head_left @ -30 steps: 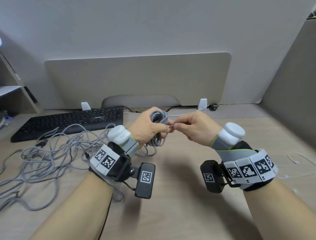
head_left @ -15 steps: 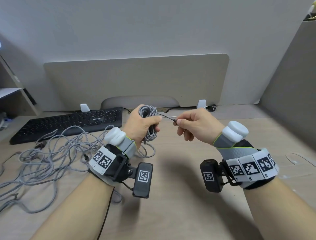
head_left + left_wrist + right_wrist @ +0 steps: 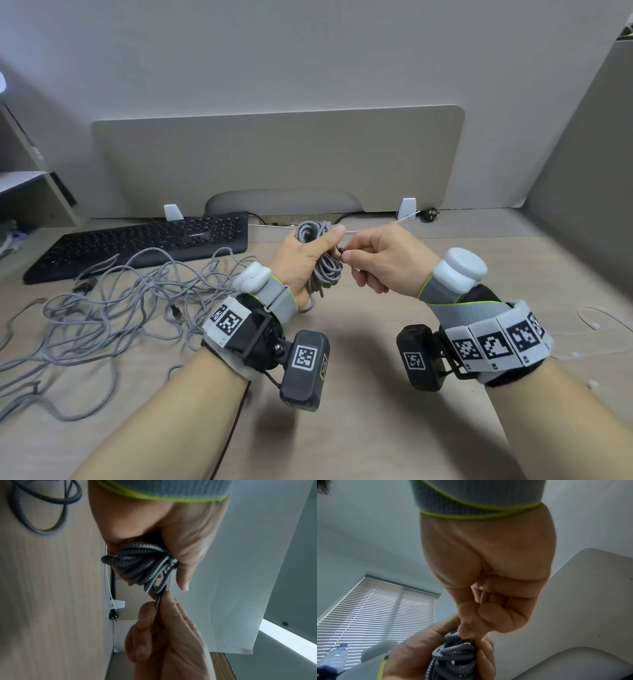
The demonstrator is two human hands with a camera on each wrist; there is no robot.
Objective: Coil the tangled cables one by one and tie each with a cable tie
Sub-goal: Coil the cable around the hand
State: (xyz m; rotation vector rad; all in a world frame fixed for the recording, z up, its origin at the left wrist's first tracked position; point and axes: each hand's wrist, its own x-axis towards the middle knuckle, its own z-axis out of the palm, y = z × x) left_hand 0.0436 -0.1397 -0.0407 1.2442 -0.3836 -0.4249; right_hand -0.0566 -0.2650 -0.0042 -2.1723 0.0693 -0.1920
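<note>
My left hand grips a coiled grey braided cable, fingers wrapped round its middle and thumb over the top loops. The coil fills that palm in the left wrist view. My right hand pinches the cable's dark end between thumb and forefinger, right against the coil. Both hands are raised above the desk. A heap of tangled grey cables lies on the desk to the left.
A black keyboard lies at the back left, in front of a beige divider panel. A black plug and a thin white cord sit at the back edge. Faint pale strips lie on the desk at the right.
Half a second ago my right hand held the cable end stretched out to the right of the coil. Now it has brought the end back against the coil.
</note>
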